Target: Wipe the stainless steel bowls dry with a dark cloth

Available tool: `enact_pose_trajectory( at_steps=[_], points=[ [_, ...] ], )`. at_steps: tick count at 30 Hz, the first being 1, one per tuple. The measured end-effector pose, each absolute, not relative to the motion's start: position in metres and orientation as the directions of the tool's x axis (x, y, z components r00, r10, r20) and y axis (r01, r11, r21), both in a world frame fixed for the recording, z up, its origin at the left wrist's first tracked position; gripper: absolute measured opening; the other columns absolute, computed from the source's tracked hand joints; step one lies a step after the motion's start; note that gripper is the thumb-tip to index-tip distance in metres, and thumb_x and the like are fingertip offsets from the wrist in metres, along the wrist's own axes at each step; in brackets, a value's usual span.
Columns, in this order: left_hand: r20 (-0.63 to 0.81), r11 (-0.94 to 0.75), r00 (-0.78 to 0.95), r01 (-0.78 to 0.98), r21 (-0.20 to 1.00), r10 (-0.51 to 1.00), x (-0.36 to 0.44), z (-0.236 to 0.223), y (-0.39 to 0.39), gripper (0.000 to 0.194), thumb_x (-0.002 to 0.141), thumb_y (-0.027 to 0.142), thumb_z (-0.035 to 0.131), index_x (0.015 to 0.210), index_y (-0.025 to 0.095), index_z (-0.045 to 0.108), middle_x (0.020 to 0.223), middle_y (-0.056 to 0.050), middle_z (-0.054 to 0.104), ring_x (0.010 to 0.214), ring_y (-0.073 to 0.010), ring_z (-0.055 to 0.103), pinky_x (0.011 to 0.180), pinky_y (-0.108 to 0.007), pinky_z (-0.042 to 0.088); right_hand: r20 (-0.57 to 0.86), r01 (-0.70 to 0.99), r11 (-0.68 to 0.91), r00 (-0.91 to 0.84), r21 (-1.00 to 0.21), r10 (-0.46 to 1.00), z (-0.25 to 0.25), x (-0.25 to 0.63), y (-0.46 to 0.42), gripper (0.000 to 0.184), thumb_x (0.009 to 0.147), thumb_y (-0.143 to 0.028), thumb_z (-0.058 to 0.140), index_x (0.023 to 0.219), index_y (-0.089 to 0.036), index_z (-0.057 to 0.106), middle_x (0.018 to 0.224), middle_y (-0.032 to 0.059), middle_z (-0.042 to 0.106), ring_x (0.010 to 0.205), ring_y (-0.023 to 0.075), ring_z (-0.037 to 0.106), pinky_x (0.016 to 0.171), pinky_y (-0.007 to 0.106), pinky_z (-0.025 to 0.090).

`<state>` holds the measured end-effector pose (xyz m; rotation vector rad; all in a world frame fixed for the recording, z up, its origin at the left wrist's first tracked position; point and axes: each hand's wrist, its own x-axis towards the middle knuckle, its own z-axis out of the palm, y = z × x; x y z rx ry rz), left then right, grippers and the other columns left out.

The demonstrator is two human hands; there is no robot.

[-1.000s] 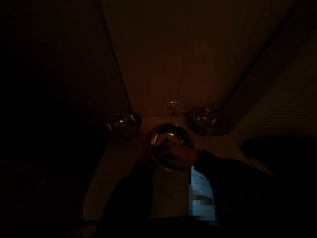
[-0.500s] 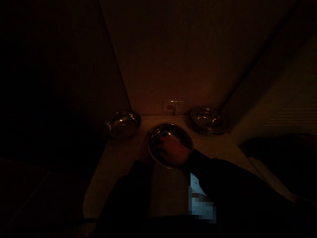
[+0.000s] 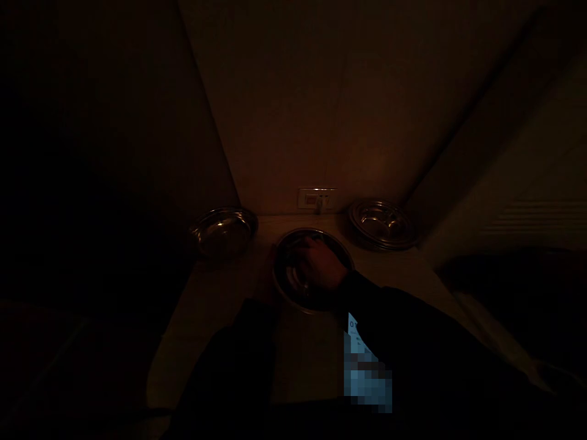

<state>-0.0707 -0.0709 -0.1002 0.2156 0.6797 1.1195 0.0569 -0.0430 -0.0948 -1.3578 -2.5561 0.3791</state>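
Observation:
The scene is very dark. A round steel plate (image 3: 293, 287) lies on the pale counter (image 3: 220, 305) in front of me. My right hand (image 3: 323, 266) is inside the plate, fingers curled down against its far inner side; whether it holds anything is hidden by the dark. My left hand (image 3: 265, 278) is dimly visible at the plate's left rim, holding it. Both arms are in dark sleeves.
A second steel plate (image 3: 223, 232) sits at the back left and a third steel plate (image 3: 383, 224) at the back right. A wall socket (image 3: 316, 198) is behind them. A lit phone screen (image 3: 364, 366) lies near my right forearm. Walls close in at the back and sides.
My right hand has moved from the near side of the plate to its far side, sliding over the inside. My left hand has stayed at the left rim.

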Motion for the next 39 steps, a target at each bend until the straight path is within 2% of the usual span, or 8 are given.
enact_pose_trajectory(
  at_steps=[5,11,17,22,26,29,33,39],
  points=[
    [-0.435,0.479,0.275,-0.738,0.476,0.857,-0.074,-0.097,-0.074,0.055,0.094,0.047,0.03,0.093,0.007,0.069,0.079,-0.011,0.074,0.094,-0.0246,0.068,0.098,-0.037,0.045,0.023,0.631,0.676,-0.725,-0.38,0.689,-0.087,0.057,-0.067,0.021,0.087,-0.018,0.054,0.102,-0.016,0.069,0.111,0.0106,0.06,0.101,0.0203,0.056,0.091,0.034,0.042],
    [-0.362,0.551,0.421,-0.702,0.451,0.832,-0.078,-0.103,-0.076,0.064,0.086,0.061,0.038,0.099,0.007,0.07,0.085,-0.013,0.074,0.098,-0.0286,0.066,0.095,-0.039,0.047,-0.033,0.481,0.772,-0.856,-0.415,0.516,-0.079,0.08,-0.08,0.016,0.083,-0.016,0.062,0.096,-0.019,0.072,0.107,0.0057,0.066,0.097,0.0141,0.06,0.089,0.026,0.044],
    [-0.373,0.406,0.226,-0.748,0.525,0.9,-0.079,-0.106,-0.072,0.05,0.095,0.042,0.031,0.095,0.01,0.07,0.082,-0.007,0.075,0.081,-0.0193,0.069,0.095,-0.033,0.046,0.023,0.651,0.703,-0.729,-0.286,0.684,-0.082,0.056,-0.064,0.026,0.088,-0.016,0.051,0.11,-0.016,0.067,0.118,0.0126,0.059,0.109,0.0239,0.053,0.09,0.036,0.044],
    [-0.371,0.399,0.217,-0.743,0.537,0.903,-0.073,-0.103,-0.072,0.044,0.095,0.038,0.035,0.106,0.012,0.068,0.091,-0.007,0.075,0.099,-0.0211,0.066,0.102,-0.033,0.04,0.01,0.805,0.571,-0.577,-0.158,0.816,-0.079,0.068,-0.041,0.031,0.094,-0.022,0.043,0.117,-0.017,0.062,0.118,0.0152,0.058,0.108,0.0269,0.054,0.085,0.038,0.046],
    [-0.383,0.439,0.258,-0.728,0.527,0.887,-0.069,-0.097,-0.075,0.049,0.094,0.043,0.036,0.112,0.01,0.066,0.095,-0.009,0.075,0.11,-0.0259,0.062,0.105,-0.038,0.039,-0.072,0.862,0.502,-0.506,-0.071,0.86,-0.076,0.086,-0.047,0.028,0.09,-0.018,0.044,0.105,-0.012,0.067,0.108,0.0201,0.063,0.1,0.0289,0.061,0.08,0.038,0.047],
    [-0.401,0.428,0.226,-0.727,0.537,0.888,-0.068,-0.097,-0.076,0.048,0.093,0.044,0.037,0.109,0.012,0.068,0.092,-0.008,0.076,0.109,-0.0244,0.062,0.105,-0.035,0.038,-0.144,0.875,0.481,-0.483,-0.053,0.864,-0.074,0.091,-0.06,0.028,0.088,-0.016,0.044,0.091,-0.01,0.071,0.098,0.0219,0.067,0.087,0.0296,0.066,0.073,0.038,0.049],
    [-0.374,0.395,0.211,-0.75,0.531,0.903,-0.071,-0.107,-0.076,0.043,0.091,0.046,0.044,0.098,0.013,0.071,0.087,-0.006,0.076,0.108,-0.0243,0.063,0.104,-0.033,0.04,-0.215,0.851,0.511,-0.524,-0.119,0.824,-0.067,0.091,-0.077,0.023,0.084,-0.02,0.051,0.089,-0.012,0.072,0.088,0.0186,0.072,0.079,0.0279,0.069,0.07,0.035,0.049],
    [-0.379,0.314,0.086,-0.74,0.595,0.921,-0.075,-0.116,-0.075,0.034,0.083,0.043,0.059,0.089,0.013,0.073,0.081,-0.006,0.075,0.107,-0.0262,0.063,0.099,-0.032,0.044,-0.186,0.748,0.569,-0.647,-0.341,0.739,-0.069,0.069,-0.09,0.015,0.081,-0.024,0.06,0.091,-0.02,0.072,0.093,0.006,0.073,0.083,0.0172,0.068,0.07,0.023,0.046]
  ],
)
